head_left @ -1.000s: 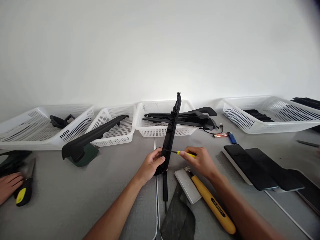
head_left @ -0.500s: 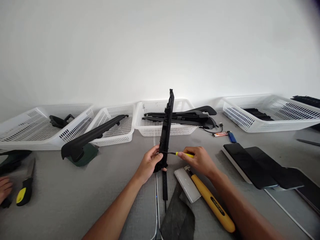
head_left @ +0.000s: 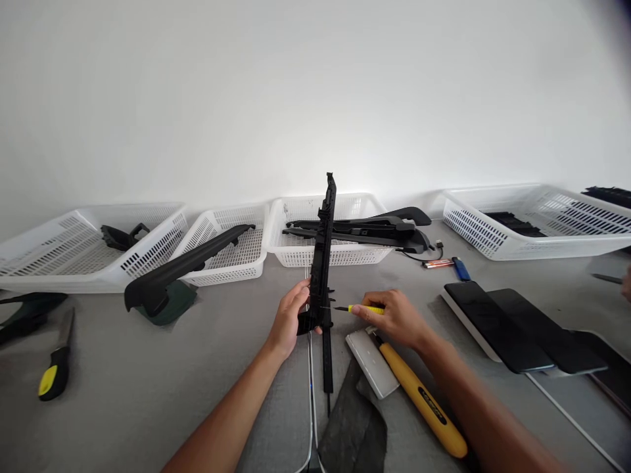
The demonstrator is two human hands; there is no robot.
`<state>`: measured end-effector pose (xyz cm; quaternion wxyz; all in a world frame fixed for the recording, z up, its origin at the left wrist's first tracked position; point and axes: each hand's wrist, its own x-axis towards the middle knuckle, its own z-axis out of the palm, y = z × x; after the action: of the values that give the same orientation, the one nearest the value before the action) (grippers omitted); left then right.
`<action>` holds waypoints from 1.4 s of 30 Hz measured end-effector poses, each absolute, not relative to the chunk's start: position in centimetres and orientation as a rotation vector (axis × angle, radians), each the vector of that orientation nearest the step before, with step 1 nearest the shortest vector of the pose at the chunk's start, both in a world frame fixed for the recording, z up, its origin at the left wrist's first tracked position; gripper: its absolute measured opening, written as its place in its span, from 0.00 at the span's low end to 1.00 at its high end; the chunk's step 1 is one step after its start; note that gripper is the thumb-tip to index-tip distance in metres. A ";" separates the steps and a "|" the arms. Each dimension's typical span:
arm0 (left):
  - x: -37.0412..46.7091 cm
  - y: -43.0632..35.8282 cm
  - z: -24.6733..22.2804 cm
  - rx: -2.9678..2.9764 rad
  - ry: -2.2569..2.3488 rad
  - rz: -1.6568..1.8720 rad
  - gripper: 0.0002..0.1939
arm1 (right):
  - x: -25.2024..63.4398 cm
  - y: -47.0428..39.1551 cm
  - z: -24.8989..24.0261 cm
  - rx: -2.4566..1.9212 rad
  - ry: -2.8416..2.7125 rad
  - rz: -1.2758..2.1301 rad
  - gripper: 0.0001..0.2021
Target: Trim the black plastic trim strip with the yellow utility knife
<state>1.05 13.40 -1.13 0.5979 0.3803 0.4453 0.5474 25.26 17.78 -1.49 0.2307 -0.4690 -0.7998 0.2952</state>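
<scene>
My left hand is wrapped round the lower end of a long black plastic part, which stands nearly upright above the grey table. My right hand pinches a small yellow-handled tool. Its thin dark tip points left at the lower section of the part, and I cannot tell whether it touches. Under my right hand lie a white block and a large yellow-handled tool. A dark cloth is beside them.
White baskets with black parts stand along the wall. Black phones lie at the right, near a blue lighter. A knife with a black and yellow handle lies at the left. Another person's fingers show at the right edge.
The black part has turned and tilted slightly left in my left hand. The small tool's tip has drawn a little away from my left thumb. Another person's hand has left the left edge.
</scene>
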 end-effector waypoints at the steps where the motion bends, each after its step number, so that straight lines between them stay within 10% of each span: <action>1: 1.0 13.4 -1.1 0.886 1.036 1.275 0.31 | 25.2 17.7 -1.5 -1.295 -2.194 0.801 0.31; 19: 1.0 14.0 -2.7 1.152 1.107 1.181 0.28 | 24.5 17.8 -2.8 -1.173 -2.264 0.736 0.14; 32: 0.8 14.3 -2.3 1.158 1.115 1.215 0.24 | 38.2 12.9 0.0 -1.702 -1.566 -0.332 0.28; 42: 0.8 14.3 -2.3 1.168 1.113 1.204 0.24 | 44.4 6.6 -2.3 -1.873 -1.388 -0.328 0.28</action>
<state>0.76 14.35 -2.31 0.5348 0.4901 0.4671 0.5055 44.44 6.60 -2.29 0.3836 -0.7348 -0.5444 -0.1288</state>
